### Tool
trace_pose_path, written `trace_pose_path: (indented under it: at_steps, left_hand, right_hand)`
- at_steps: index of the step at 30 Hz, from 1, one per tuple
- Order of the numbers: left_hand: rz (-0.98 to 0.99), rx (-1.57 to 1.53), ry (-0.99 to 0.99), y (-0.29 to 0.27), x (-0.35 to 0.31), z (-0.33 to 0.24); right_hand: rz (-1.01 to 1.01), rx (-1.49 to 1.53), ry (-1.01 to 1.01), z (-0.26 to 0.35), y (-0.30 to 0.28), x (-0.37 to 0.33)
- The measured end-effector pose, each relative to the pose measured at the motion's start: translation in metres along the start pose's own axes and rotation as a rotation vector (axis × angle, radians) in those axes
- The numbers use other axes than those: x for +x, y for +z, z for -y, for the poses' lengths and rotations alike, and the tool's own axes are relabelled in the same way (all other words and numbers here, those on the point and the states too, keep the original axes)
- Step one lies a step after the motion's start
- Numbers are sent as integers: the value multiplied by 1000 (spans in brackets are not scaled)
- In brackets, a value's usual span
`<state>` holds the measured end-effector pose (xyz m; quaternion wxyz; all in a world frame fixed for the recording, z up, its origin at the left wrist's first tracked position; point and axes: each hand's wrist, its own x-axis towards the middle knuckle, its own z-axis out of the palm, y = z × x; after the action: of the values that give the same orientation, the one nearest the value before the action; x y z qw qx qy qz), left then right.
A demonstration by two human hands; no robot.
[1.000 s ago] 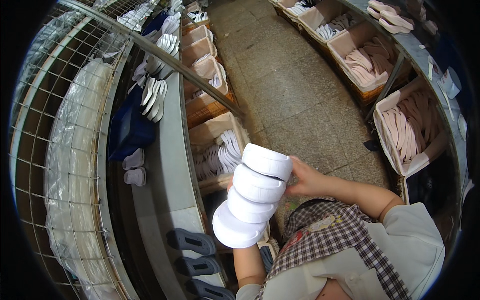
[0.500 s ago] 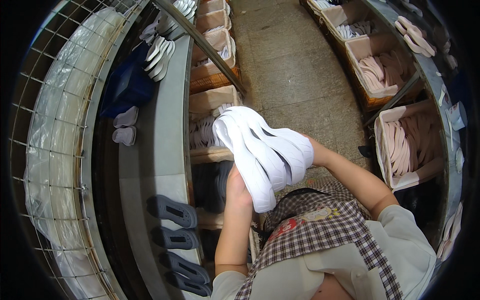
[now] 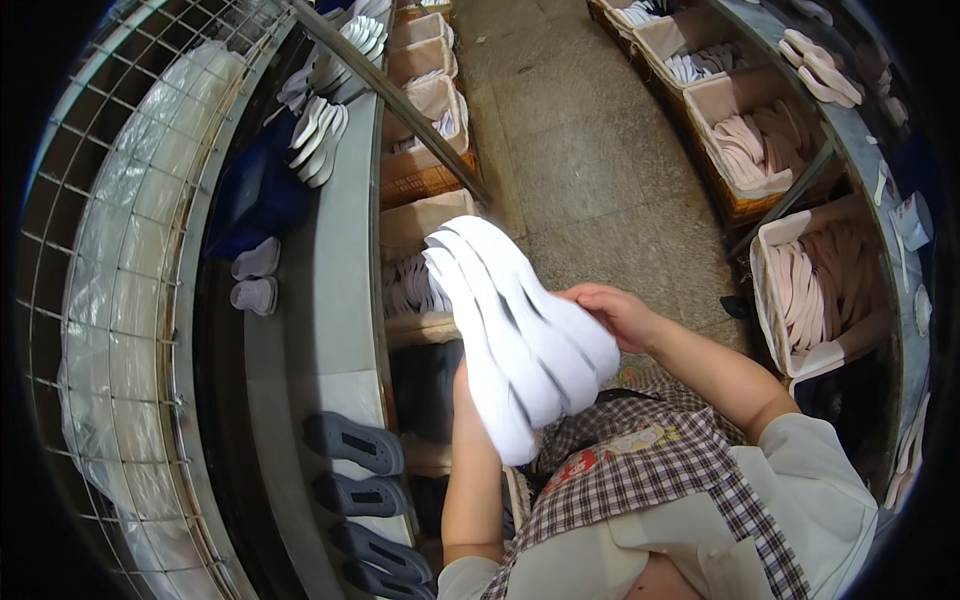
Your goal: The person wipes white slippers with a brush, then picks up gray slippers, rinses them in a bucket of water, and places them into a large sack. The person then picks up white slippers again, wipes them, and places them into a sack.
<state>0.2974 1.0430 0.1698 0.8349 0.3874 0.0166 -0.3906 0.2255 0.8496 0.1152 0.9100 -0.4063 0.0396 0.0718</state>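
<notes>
Several white shoe soles [image 3: 525,330] are fanned in an overlapping stack before my apron. My left hand [image 3: 462,385] grips the stack from its left side and below, most of its fingers hidden behind the soles. At the right edge of the stack is my right hand [image 3: 622,315], its fingers stretched toward the soles and partly bent. It looks to be at or just against their edge without wrapping round them; whether it touches is hard to see.
Grey-blue soles [image 3: 352,443] lie in a row on the left bench [image 3: 315,345]. Farther along are pale shoes [image 3: 255,275], a blue crate [image 3: 255,195] and more white soles [image 3: 320,140]. Cloth-lined baskets [image 3: 770,300] hold pink soles on the right. A metal bar [image 3: 390,90] slants down left of the aisle.
The stack has turned over, showing smoother faces, and dipped slightly. My right hand has come off the soles' right end to their far edge, its fingers now visible. The view has shifted a little.
</notes>
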Motion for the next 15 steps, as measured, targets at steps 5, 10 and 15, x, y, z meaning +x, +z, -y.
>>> trace_pose_path:
  at_steps: [5, 10, 15]
  left_hand:
    - [65, 180, 91, 13, -9, -8]
    - [138, 123, 114, 18, -5, -11]
    - [268, -150, 113, 13, -8, -10]
  right_hand:
    - [81, -162, -161, 2, 15, -10]
    - [133, -272, -253, 4, 21, -10]
    - [117, -269, -269, 11, 42, -12]
